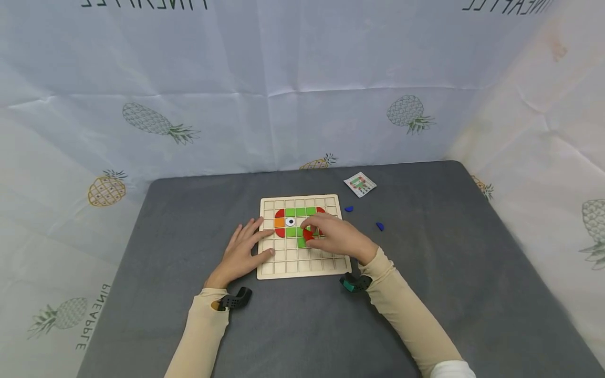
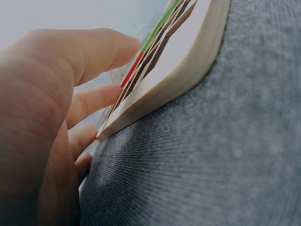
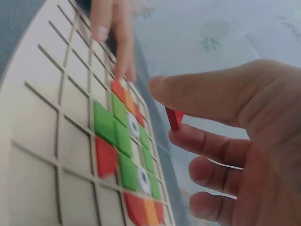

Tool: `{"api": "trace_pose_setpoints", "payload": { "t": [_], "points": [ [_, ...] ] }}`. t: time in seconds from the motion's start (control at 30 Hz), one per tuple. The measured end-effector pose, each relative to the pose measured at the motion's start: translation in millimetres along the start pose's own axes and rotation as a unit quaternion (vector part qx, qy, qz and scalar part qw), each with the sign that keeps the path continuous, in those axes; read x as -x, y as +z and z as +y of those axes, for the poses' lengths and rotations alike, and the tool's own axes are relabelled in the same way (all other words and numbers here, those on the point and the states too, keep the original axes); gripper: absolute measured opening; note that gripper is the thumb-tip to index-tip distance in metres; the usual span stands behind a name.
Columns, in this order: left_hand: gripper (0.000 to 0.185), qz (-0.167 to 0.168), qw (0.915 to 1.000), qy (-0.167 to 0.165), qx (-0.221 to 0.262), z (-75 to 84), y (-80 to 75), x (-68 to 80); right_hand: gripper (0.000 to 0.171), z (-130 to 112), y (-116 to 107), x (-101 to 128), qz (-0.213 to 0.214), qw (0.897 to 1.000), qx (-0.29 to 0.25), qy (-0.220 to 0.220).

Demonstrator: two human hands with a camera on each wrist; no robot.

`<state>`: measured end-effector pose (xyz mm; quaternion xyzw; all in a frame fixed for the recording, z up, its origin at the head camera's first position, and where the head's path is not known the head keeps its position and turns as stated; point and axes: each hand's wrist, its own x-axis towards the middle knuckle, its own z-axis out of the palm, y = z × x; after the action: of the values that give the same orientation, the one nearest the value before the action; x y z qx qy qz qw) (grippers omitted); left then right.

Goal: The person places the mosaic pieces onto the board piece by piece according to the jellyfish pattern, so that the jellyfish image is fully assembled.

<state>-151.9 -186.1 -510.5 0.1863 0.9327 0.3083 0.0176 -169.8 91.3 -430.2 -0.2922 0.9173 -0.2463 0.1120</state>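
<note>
A wooden grid board [image 1: 283, 269] lies in the middle of the grey table. It carries a pattern of green tiles [image 1: 298, 212], red pieces, an orange tile [image 1: 279, 222] and a white eye tile [image 1: 290, 222]. My left hand [image 1: 246, 247] rests flat on the board's left edge, fingers straight. Seen from the left wrist, its fingers [image 2: 94, 99] touch the board's rim [image 2: 188, 70]. My right hand [image 1: 326, 236] hovers over the pattern's right side. In the right wrist view, thumb and fingers [image 3: 164, 110] pinch a small red piece [image 3: 175, 118] just above the board [image 3: 42, 141].
Two loose blue pieces [image 1: 348, 209] [image 1: 380, 226] lie on the table right of the board. A small picture card [image 1: 360, 184] sits behind them. Pineapple-print sheets wall the table [image 1: 449, 262] at the back and both sides.
</note>
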Motion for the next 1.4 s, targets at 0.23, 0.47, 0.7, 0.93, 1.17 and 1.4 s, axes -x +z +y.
{"api": "trace_pose_setpoints", "payload": {
  "t": [0.23, 0.47, 0.7, 0.93, 1.17, 1.4],
  "points": [
    [0.053, -0.002, 1.0, 0.004, -0.004, -1.0, -0.8, -0.5, 0.04, -14.7, 20.4, -19.2, 0.003, 0.999, 0.046, 0.007],
    [0.053, -0.002, 0.9999, 0.009, -0.007, -1.9, -0.2, -1.0, 0.034, -17.0, 37.0, -28.8, 0.022, 0.997, 0.077, 0.018],
    [0.053, -0.005, 1.0, 0.005, -0.003, -1.0, -0.6, -1.6, 0.036, -12.7, 44.8, -30.5, 0.025, 0.996, 0.083, 0.014],
    [0.053, -0.005, 1.0, 0.004, 0.0, -0.4, -1.5, -1.2, 0.037, -8.9, 47.2, -31.6, 0.035, 0.993, 0.112, 0.025],
    [0.053, -0.003, 1.0, 0.007, 0.001, -0.1, -2.5, -1.0, 0.036, -6.8, 47.1, -31.1, 0.035, 0.991, 0.128, 0.03],
    [0.054, -0.003, 1.0, 0.008, 0.002, -0.6, -2.4, -0.9, 0.035, -6.5, 45.7, -29.6, 0.034, 0.991, 0.124, 0.032]
  ]
}}
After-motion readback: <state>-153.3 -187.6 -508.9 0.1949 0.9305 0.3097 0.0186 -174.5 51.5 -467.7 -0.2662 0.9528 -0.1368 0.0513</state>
